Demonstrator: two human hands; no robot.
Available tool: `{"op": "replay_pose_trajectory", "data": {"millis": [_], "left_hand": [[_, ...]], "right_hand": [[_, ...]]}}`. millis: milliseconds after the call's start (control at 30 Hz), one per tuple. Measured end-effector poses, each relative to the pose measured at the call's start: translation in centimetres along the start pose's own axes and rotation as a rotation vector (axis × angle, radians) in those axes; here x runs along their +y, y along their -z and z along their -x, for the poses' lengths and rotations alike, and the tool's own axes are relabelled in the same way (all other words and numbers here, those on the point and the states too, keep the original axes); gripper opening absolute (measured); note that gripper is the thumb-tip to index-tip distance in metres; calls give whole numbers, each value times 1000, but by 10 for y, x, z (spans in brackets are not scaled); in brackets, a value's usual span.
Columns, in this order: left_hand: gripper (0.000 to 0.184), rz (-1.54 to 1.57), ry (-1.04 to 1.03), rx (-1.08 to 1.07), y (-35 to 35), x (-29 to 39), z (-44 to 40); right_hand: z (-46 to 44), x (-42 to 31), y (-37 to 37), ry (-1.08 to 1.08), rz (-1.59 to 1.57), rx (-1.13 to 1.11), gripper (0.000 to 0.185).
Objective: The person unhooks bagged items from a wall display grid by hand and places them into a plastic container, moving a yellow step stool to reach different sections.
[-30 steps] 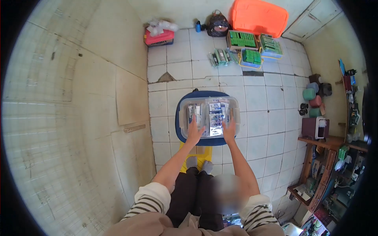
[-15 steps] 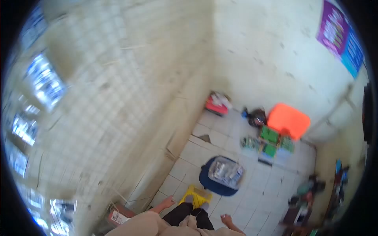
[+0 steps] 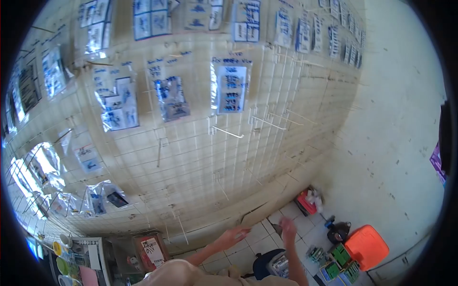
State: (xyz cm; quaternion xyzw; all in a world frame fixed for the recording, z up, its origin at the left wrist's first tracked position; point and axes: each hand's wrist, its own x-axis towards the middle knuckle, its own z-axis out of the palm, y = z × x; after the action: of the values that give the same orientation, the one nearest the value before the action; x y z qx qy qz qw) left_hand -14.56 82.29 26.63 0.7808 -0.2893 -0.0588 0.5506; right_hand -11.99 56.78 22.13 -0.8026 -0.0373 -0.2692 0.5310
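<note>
Below wall-hung labelled bags (image 3: 231,89), a person's left hand (image 3: 234,237) is hovering loosely open, the right hand (image 3: 287,229) (grip too blurred to tell) near a plastic tub (image 3: 272,263).

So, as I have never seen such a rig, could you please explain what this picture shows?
There is no machine here: a person works with two bare hands, and the view comes from a camera worn on their head, looking forward and down. The left hand and right hand are raised low in the picture. I see nothing held in either, though the right one is too blurred for its grip to be clear. In front is a wire rack with clear packets hanging on hooks. Below, on the tiled floor, are green packs and an orange panel. Near the right forearm is a clear tub with things inside, partly cut off by the picture's edge.
</note>
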Motion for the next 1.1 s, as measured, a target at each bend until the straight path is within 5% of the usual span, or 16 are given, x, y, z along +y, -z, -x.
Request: {"op": "replay_pose_trajectory", "data": {"millis": [133,267,333,433,500,600,767,967,1033,1100], "left_hand": [[25,-77,-477,170,61,152,-34],[17,-106,-793,672,120,207,-67],[15,-34,-788,944,144,234,-92],[18,37,-787,953,185,226,-140],[31,-82,-657,994,207,205,-163],[41,-485,-552,1064,223,176,-177],[50,-556,-503,1063,229,164,-191],[53,-510,-554,1187,234,172,-205],[52,-56,-435,957,228,183,-199],[52,-42,-548,949,226,183,-203]], "right_hand": [[-130,-188,6,339,-365,-84,17],[-214,-293,-10,539,-567,-184,21],[-254,-315,-34,500,-604,-267,27],[-305,-313,-86,542,-512,-235,42],[-320,-316,-112,288,-493,-113,57],[-337,-321,-128,278,-457,-133,68],[-357,-324,-124,220,-548,-321,19],[-355,-333,-113,72,-792,-520,18],[-349,-337,-111,81,-806,-558,21],[-342,-344,-110,244,-520,-264,34]]}}
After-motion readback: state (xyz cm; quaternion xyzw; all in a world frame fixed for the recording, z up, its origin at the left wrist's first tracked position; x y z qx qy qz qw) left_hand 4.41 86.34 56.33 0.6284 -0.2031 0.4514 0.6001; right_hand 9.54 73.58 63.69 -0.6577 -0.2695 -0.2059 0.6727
